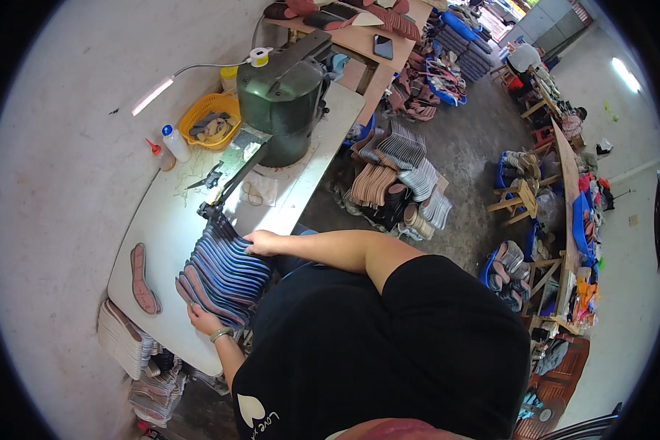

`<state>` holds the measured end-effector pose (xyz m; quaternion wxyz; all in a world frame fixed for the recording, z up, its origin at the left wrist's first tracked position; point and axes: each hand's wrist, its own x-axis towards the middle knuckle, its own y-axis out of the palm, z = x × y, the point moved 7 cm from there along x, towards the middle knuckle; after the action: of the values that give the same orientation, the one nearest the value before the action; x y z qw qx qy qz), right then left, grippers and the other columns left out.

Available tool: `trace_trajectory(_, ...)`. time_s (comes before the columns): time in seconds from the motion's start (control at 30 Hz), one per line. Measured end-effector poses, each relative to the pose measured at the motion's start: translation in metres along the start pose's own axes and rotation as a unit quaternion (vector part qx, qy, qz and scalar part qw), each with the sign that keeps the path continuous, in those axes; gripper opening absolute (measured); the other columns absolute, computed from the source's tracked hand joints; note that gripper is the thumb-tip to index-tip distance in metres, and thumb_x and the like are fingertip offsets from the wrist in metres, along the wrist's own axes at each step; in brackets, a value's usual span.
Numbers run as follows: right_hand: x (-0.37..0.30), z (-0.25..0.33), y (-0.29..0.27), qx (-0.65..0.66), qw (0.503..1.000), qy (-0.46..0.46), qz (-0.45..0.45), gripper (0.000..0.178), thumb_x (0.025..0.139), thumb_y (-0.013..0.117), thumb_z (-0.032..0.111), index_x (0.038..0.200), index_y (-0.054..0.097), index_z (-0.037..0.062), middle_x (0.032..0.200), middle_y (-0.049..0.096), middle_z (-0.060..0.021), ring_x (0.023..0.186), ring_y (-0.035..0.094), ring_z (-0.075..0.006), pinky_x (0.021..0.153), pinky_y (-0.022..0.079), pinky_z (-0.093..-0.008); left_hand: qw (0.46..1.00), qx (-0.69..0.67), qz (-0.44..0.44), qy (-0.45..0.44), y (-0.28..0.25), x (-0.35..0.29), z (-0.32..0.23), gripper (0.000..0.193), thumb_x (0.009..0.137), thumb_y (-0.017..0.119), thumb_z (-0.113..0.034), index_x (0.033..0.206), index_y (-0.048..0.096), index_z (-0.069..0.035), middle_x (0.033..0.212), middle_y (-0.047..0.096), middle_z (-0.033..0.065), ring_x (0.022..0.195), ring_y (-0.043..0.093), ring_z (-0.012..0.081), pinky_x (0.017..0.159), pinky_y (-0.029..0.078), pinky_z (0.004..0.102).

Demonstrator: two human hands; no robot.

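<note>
A long stack of shoe soles [227,268], striped dark blue and pink at the edges, lies slanted at the table's near edge. My right hand [264,243] grips its far right side, thumb pressed on the upper face. At the stack's near left end, my left hand [204,320] curls its fingers against the outermost soles, some fingers hidden beneath. A bracelet circles that wrist. To the left, a single pinkish-grey sole [144,282] rests flat on the white table [165,242]. The arm of a dark green sewing machine [275,110] ends just beyond the stack.
A yellow basket [211,121] of scraps stands by the wall, near a blue-capped bottle [175,143] and a red-tipped bottle [160,155]. A lamp [152,95] shines over the table. Bundled soles [396,172] cover floor at right; more stacks [125,339] sit below the table's left end.
</note>
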<state>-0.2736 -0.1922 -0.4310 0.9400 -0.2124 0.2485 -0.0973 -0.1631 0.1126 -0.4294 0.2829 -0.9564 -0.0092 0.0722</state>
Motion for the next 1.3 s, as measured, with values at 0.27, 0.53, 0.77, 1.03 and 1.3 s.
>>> trace_trajectory(0.27,-0.013,0.012,-0.004,-0.033,0.999,-0.006,0.011,0.040,0.080,0.061,0.027,0.117,0.058,0.0117,0.101,0.065,-0.0147,0.094,0.060,-0.0301,0.084,0.045,-0.0371,1.000,-0.008,-0.009,0.009,-0.003,-0.005,-0.001,0.045,0.090,0.043,-0.028,0.120,0.053,0.004,0.119,0.055,0.0236,0.108,0.052,0.0376,0.093,0.039,0.0382)
trace_trajectory(0.53,-0.005,0.006,-0.008,-0.078,0.997,0.001,0.000,0.047,0.079,0.061,0.029,0.121,0.055,0.0080,0.109,0.061,-0.0175,0.101,0.058,-0.0323,0.089,0.043,-0.0383,0.979,0.164,-0.104,0.060,-0.017,-0.013,-0.027,0.046,0.088,0.050,-0.031,0.120,0.052,0.002,0.122,0.051,0.0208,0.113,0.046,0.0364,0.097,0.035,0.0429)
trace_trajectory(0.77,0.011,0.007,0.003,-0.071,0.996,-0.056,0.018,0.043,0.079,0.057,0.022,0.116,0.056,-0.0004,0.105,0.063,-0.0190,0.096,0.061,-0.0281,0.085,0.046,-0.0363,0.900,-0.372,0.066,0.217,-0.067,-0.063,-0.219,0.010,0.083,0.058,-0.004,0.091,0.051,-0.004,0.100,0.050,0.0060,0.093,0.049,0.0131,0.082,0.043,0.0271)
trace_trajectory(1.03,-0.005,0.003,-0.003,-0.056,0.996,-0.003,0.069,0.041,0.080,0.059,0.017,0.118,0.056,0.0019,0.105,0.065,-0.0160,0.097,0.061,-0.0227,0.085,0.046,-0.0325,0.499,-0.598,0.302,0.550,-0.214,-0.201,-0.415,0.016,0.091,0.049,-0.024,0.076,0.054,-0.020,0.086,0.065,-0.0023,0.083,0.045,0.0141,0.073,0.033,0.0323)
trace_trajectory(1.3,0.025,-0.035,0.005,0.042,0.996,-0.046,0.063,0.039,0.081,0.060,0.008,0.120,0.056,0.0040,0.101,0.067,-0.0096,0.089,0.061,-0.0150,0.083,0.045,-0.0274,0.301,-0.602,0.389,0.629,-0.202,-0.219,-0.441,0.028,0.089,0.048,-0.047,0.100,0.059,-0.023,0.104,0.064,0.0070,0.071,0.041,0.0172,0.076,0.038,0.0402)
